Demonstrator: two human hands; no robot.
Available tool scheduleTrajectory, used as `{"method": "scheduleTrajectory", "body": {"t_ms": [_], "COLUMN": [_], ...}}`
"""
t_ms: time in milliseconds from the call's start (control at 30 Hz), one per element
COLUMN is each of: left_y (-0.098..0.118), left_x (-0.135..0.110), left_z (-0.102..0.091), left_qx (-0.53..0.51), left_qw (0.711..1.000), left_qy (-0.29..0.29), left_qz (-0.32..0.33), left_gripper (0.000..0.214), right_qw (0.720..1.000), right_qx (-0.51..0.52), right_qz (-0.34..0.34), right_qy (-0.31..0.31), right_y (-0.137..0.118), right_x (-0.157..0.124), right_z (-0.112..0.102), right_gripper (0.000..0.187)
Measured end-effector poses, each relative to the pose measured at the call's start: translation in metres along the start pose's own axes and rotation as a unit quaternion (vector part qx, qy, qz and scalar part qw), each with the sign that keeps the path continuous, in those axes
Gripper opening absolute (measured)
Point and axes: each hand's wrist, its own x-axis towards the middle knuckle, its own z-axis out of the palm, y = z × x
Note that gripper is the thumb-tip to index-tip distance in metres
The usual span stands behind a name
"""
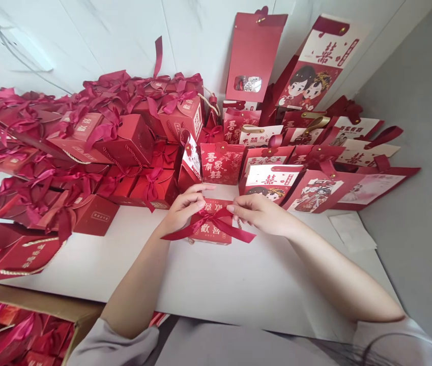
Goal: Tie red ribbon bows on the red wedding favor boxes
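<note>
A small red gift box (212,235) with gold characters stands on the white table (216,284) in front of me. A dark red ribbon (234,232) is tied across its top, its ends trailing left and right. My left hand (185,206) pinches the ribbon at the box's top left. My right hand (259,212) pinches it at the top right. Both hands have their fingers closed on the ribbon.
Several red ribboned boxes (86,147) are heaped at the left and back. Red paper bags (315,178) with cartoon couples lean against the wall at the right. A cardboard carton (28,325) of red boxes sits at lower left. A white paper scrap (353,231) lies right.
</note>
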Motion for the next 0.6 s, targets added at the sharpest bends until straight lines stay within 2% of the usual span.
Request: {"method": "scheduleTrajectory", "body": {"t_ms": [300,600], "left_y": [0.0037,0.0073], "left_x": [-0.0036,-0.0061], "left_z": [0.0012,0.0035], "left_qx": [0.098,0.234], "left_qw": [0.99,0.954], "left_qy": [0.093,0.167], "left_qz": [0.034,0.091], "left_gripper": [0.039,0.037], "right_qw": [1.0,0.998], "right_qx": [-0.01,-0.018], "right_qz": [-0.024,-0.054], "right_qy": [-0.008,-0.002], "right_y": [0.0051,0.0034], "right_x": [0.0012,0.0015], "right_z": [0.0027,0.0008], "right_gripper": [0.044,0.043]}}
